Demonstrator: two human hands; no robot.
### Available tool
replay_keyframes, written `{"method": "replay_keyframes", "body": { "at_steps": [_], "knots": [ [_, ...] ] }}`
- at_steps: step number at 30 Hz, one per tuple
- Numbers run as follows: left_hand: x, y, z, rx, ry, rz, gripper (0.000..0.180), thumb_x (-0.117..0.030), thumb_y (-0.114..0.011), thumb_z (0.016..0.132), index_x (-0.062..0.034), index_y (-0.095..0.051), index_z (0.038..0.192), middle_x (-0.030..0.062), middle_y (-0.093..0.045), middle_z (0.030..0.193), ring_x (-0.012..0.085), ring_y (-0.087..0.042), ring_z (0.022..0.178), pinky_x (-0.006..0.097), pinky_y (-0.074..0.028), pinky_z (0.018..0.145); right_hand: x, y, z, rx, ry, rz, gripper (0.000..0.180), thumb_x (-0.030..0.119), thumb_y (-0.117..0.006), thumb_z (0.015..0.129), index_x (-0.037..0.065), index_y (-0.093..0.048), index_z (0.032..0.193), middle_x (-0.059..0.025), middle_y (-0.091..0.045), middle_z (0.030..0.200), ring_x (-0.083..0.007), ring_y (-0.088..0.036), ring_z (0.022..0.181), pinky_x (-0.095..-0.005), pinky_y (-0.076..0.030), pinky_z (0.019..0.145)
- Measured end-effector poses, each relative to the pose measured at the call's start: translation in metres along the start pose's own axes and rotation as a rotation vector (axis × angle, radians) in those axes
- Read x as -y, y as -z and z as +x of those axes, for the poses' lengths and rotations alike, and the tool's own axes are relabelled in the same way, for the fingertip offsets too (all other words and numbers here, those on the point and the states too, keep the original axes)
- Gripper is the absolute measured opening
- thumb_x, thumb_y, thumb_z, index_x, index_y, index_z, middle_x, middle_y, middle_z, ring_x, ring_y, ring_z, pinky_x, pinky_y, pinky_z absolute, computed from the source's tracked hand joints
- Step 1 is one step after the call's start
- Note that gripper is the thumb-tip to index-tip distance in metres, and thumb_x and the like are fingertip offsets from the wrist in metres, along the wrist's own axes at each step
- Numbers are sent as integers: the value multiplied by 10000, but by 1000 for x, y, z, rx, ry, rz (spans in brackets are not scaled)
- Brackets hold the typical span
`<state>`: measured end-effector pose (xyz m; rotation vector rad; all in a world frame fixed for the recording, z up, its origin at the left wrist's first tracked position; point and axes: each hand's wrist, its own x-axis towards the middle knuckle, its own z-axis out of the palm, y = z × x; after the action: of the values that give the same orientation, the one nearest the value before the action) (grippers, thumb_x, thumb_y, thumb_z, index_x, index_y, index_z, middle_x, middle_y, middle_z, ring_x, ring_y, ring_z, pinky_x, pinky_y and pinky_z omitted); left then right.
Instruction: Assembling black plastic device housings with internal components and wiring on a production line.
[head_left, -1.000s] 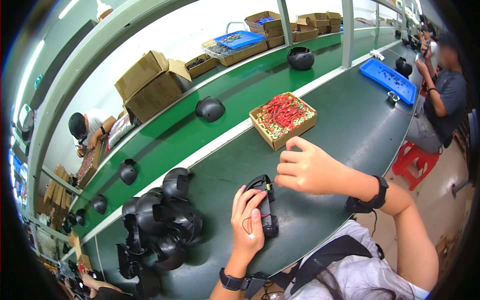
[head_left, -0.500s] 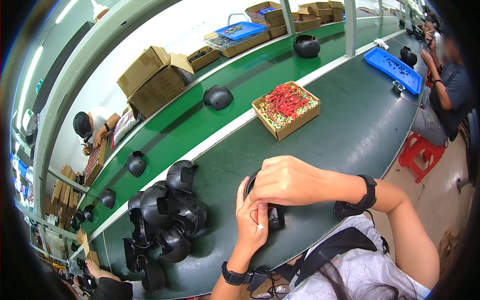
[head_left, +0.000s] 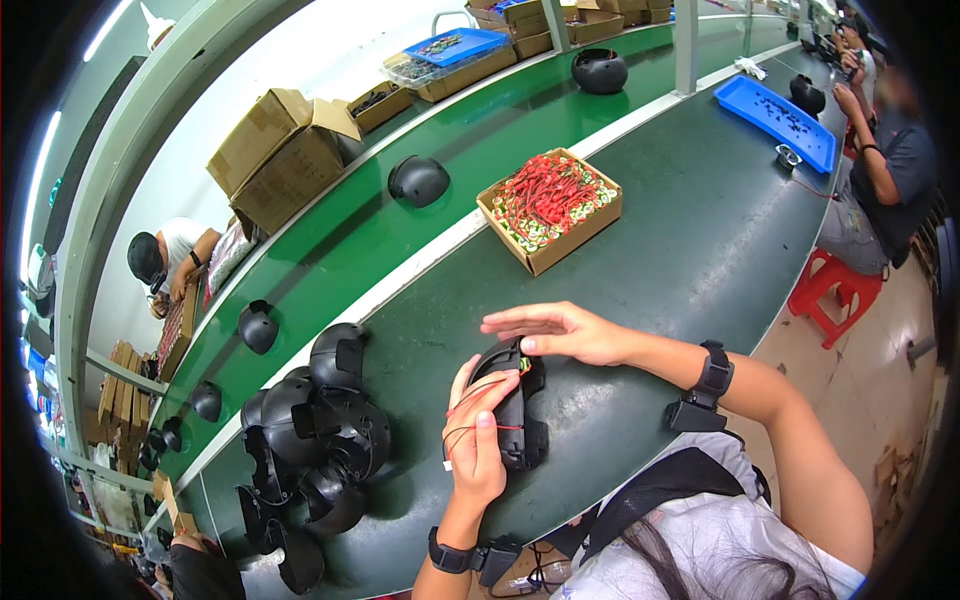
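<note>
A black curved plastic shell (head_left: 517, 425) stands on the dark green bench in front of me, its inner side partly showing. My left hand (head_left: 474, 440) grips it from the left, fingers laid across its inside. Thin red wires (head_left: 463, 408) loop over these fingers, ending in a small white plug (head_left: 447, 465) beside the palm. A small green and red part (head_left: 525, 365) sits inside the shell near the left fingertips. Over the shell's far end is my right hand (head_left: 575, 335), fingers stretched out, thumb at the rim beside that part. Whether the thumb presses on it is hard to see.
Several black shells (head_left: 330, 430) are heaped to the left. Beyond my hands stands a cardboard box (head_left: 545, 262) of red-wired parts. A blue tray (head_left: 735, 97) with small black pieces lies far right. More shells (head_left: 418, 181) rest on the green belt (head_left: 340, 255). Other people work along both sides.
My right hand has moved off the left hand to the shell's far end, its fingers going from bunched to stretched out. The shell's inside and the wires now show more.
</note>
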<state>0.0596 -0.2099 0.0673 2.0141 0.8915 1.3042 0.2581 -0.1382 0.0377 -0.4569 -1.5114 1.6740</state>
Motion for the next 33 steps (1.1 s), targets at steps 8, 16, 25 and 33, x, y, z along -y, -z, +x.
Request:
{"method": "replay_keyframes", "body": {
  "at_steps": [8, 16, 25, 33],
  "knots": [
    [8, 2, 0, 6, 53, 34, 507, -290, -283, 981, 44, -626, 1145, 190, -620, 1163, 312, -541, 1143, 438, -297, 1074, 8, -6, 5, 79, 89, 43, 484, 12, -646, 851, -35, -489, 1307, -121, -539, 1306, -192, -494, 1217, -347, -367, 1060],
    [4, 5, 4, 58, 56, 77, 521, -300, -262, 987, 39, -615, 1165, 186, -602, 1185, 320, -521, 1159, 433, -298, 1068, 6, -2, 8, 89, 97, 8, 438, 53, -637, 870, -27, -519, 1284, -113, -549, 1290, -174, -497, 1204, -324, -372, 1043],
    [3, 2, -4, -7, 41, 76, 511, -311, -277, 981, 46, -622, 1102, 167, -604, 1130, 306, -505, 1141, 426, -305, 1051, 7, -9, 4, 57, 90, 6, 443, 27, -665, 832, -20, -537, 1254, -102, -575, 1247, -181, -524, 1177, -335, -386, 1039],
    [1, 1, -5, -36, 72, -17, 457, -285, -328, 977, 41, -628, 1087, 182, -611, 1103, 372, -495, 1174, 517, -284, 1067, 2, -17, 0, -42, 128, -53, 420, 42, -673, 831, -8, -548, 1228, -105, -579, 1232, -186, -523, 1176, -340, -392, 1035]
  ]
}}
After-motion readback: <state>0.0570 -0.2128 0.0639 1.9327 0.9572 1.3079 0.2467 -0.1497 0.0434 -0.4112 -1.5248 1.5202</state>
